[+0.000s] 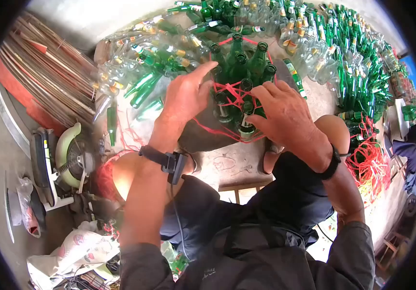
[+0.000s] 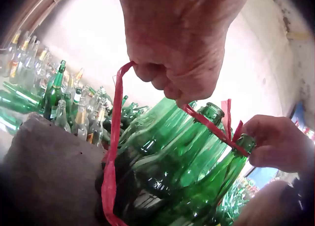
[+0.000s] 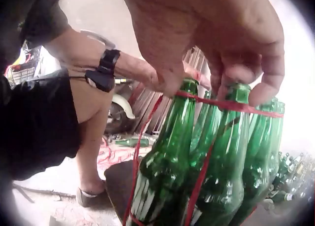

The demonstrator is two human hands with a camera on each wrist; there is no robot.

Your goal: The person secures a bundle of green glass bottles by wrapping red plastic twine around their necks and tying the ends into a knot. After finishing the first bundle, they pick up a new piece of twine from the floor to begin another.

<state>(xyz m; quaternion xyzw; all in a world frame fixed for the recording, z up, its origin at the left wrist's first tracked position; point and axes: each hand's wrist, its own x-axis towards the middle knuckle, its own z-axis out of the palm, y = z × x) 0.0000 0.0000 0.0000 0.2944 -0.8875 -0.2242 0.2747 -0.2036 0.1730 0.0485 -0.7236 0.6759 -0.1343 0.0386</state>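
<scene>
Several green bottles (image 1: 237, 48) stand upright in a cluster, with a red plastic strap (image 1: 212, 129) around them and strands crossing between their necks. In the left wrist view, my left hand (image 2: 177, 44) curls its fingers round the strap (image 2: 113, 147) above the bottles (image 2: 172, 172). At the near right of the cluster, my right hand (image 1: 287, 113) grips at the bottle tops. The right wrist view shows the right hand's (image 3: 211, 44) thumb at the front bottle's (image 3: 174, 132) mouth and its fingers around another top, with the strap (image 3: 248, 108) just below.
A dark slab (image 1: 200, 137) lies under the cluster. Loose green and clear bottles (image 1: 314, 53) cover the ground behind and to both sides. Tangled red strapping (image 1: 372, 169) lies at the right. Long rods (image 1: 48, 63) and a wheel (image 1: 75, 154) are at the left.
</scene>
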